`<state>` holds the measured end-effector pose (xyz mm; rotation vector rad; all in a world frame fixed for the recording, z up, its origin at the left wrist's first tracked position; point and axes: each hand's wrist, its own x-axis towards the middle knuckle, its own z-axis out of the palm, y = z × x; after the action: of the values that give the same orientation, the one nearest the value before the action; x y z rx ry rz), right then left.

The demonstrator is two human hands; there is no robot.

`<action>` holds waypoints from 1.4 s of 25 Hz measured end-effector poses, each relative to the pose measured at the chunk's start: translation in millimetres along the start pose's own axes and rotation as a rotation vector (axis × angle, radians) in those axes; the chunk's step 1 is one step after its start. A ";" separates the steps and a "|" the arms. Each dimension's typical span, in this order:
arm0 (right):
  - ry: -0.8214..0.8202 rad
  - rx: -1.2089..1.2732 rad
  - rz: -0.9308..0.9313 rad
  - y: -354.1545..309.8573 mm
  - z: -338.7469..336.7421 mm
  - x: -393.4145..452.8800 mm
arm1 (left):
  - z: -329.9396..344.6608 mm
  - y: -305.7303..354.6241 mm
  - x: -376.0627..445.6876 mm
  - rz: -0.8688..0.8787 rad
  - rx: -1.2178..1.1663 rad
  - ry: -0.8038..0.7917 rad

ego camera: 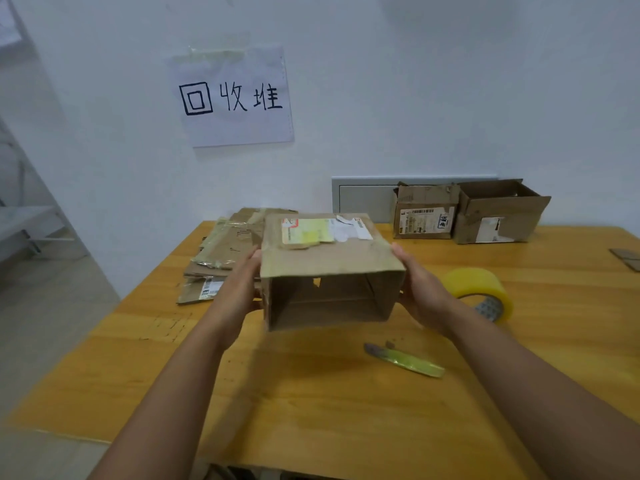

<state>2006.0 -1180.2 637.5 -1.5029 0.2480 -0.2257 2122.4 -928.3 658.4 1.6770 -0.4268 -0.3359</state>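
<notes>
Brown cardboard box [329,258], used and scuffed, was held up between both hands, clear of the bench [311,393]. The left hand [239,289] lay flat against its left wall and the right hand [420,289] flat against its right wall. Fingers looked mostly straight, pressing inward rather than curling round an edge. The box looked empty, so probably light. The thin walls were soft and already creased, likely to buckle if squeezed hard. Best hold: the two side walls near the corners, or the stiffer folded rim.

The open mouth pointed back toward the person, and the top face with its peeling labels [308,232] faced up. The tunnel axis ran from the wrists out past the fingertips toward the wall. The far end looked mostly closed, with a small gap showing light. Whether that axis or the hand-to-hand width was longer could not be told.

- Just outside the right hand: a yellow tape roll [481,289].
- Below the right wrist: a green cutter [403,360].
- Beyond the left hand's fingertips: a flattened cardboard pile [221,251].
- Well past the right hand, by the wall: two opened boxes [426,213].
- Above them on the wall: a paper sign [232,97].
</notes>
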 end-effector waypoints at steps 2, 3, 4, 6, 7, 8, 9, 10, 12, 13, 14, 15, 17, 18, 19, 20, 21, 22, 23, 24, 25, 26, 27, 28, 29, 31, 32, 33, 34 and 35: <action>0.048 0.109 -0.026 -2.4 3.0 0.1 | 5.2 -0.8 0.6 0.010 0.054 0.087; 0.073 0.159 -0.046 -3.9 3.2 0.3 | 7.1 -0.7 0.4 -0.008 0.059 0.112; 0.093 0.184 -0.071 -5.0 2.0 0.4 | 9.4 0.0 -0.6 -0.035 0.030 0.127; 0.102 0.129 -0.108 -7.2 1.0 0.9 | 12.7 -1.2 -1.6 -0.076 -0.051 0.135; 0.095 0.070 -0.109 -7.9 1.1 0.8 | 13.8 -1.4 -2.6 -0.083 -0.090 0.144; 0.083 0.008 -0.099 -7.6 0.8 1.3 | 14.4 -0.9 -4.0 -0.089 -0.137 0.162; 0.066 -0.049 -0.092 -7.6 0.6 1.1 | 13.6 -2.3 -2.8 -0.097 -0.182 0.188; 0.042 -0.085 -0.088 -8.3 1.7 0.5 | 13.0 -3.6 -0.7 -0.104 -0.192 0.210; 0.009 -0.092 -0.086 -9.0 4.7 -2.3 | 11.9 -5.8 -0.1 -0.091 -0.096 0.227; 0.006 -0.108 -0.097 -8.9 5.6 -2.8 | 11.9 -6.5 -1.5 -0.069 -0.032 0.226; -0.002 -0.163 -0.111 -8.5 6.2 -3.0 | 13.1 -6.6 -3.9 -0.044 0.011 0.220; -0.007 -0.246 -0.123 -7.6 6.9 -2.6 | 13.9 -8.4 -5.5 -0.023 0.034 0.213; -0.008 -0.380 -0.143 -5.2 9.8 -2.5 | 16.9 -10.3 -8.2 0.015 0.023 0.191; -0.012 -0.409 -0.142 -2.7 12.0 -2.3 | 18.4 -11.6 -8.5 0.022 0.003 0.163; -0.016 -0.422 -0.137 0.5 14.6 -2.8 | 19.9 -14.8 -7.6 0.015 -0.010 0.132; -0.017 -0.434 -0.141 4.4 16.8 -3.4 | 22.0 -19.0 -6.6 0.006 0.008 0.110; -0.008 -0.463 -0.154 10.1 17.7 -3.4 | 24.0 -24.4 -5.7 0.009 0.060 0.114; 0.008 -0.509 -0.167 15.5 17.9 -2.8 | 26.0 -29.4 -5.1 0.020 0.130 0.136; 0.023 -0.559 -0.178 19.4 17.4 -2.1 | 27.3 -33.9 -4.7 0.030 0.187 0.163; 0.030 -0.605 -0.190 21.5 16.5 -0.6 | 28.3 -37.0 -4.4 0.044 0.220 0.180; 0.033 -0.646 -0.207 21.9 15.9 1.4 | 27.5 -41.4 -1.9 0.056 0.235 0.191; 0.031 -0.684 -0.230 21.8 15.4 3.6 | 27.6 -43.2 -0.5 0.059 0.244 0.188; 0.026 -0.718 -0.251 21.2 15.7 5.8 | 26.4 -46.3 2.4 0.059 0.243 0.185; 0.022 -0.740 -0.266 21.1 16.5 8.2 | 25.6 -47.5 4.9 0.068 0.237 0.181; 0.023 -0.750 -0.274 21.9 17.2 10.3 | 24.4 -48.5 6.5 0.085 0.222 0.181; 0.035 -0.752 -0.287 24.1 16.4 13.0 | 21.3 -51.9 6.9 0.189 0.205 0.182; 0.044 -0.746 -0.293 24.6 15.7 14.3 | 19.2 -52.5 7.2 0.233 0.221 0.193; 0.053 -0.738 -0.297 23.6 15.5 14.8 | 16.3 -53.6 8.4 0.271 0.246 0.203; 0.061 -0.726 -0.298 22.3 15.6 15.4 | 13.4 -54.8 9.3 0.298 0.276 0.211; 0.072 -0.713 -0.294 20.8 16.0 15.8 | 10.8 -56.7 10.5 0.318 0.314 0.219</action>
<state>2025.7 -1168.5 617.2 -2.2437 0.1689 -0.4594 2131.7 -935.8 601.0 1.8895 -0.5939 0.1564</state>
